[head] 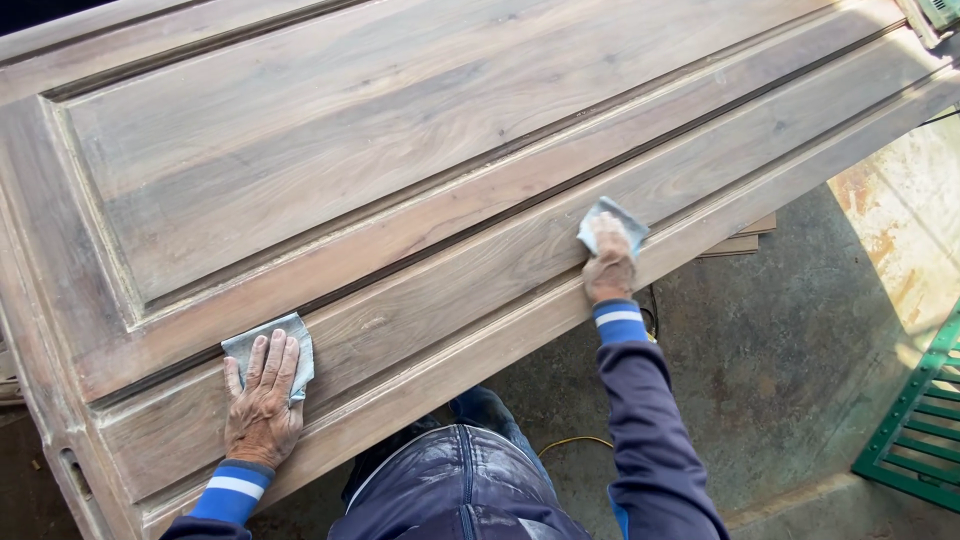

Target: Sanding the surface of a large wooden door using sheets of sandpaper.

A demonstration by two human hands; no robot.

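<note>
On the wooden door panel [420, 170], the left hand [262, 405] pressed flat on a grey sanding sheet [252, 343] near its lower rail, while the right hand [609, 268] pressed another sheet [618, 215] farther along that rail.

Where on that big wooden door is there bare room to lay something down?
The wide raised panel above the groove lies bare. So does the rail between the left hand and right hand. It is crowded only where each presses its grey sanding sheet.

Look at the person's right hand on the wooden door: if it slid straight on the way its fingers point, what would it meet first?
Probably the dark groove beyond the right hand and its grey sanding sheet.
</note>
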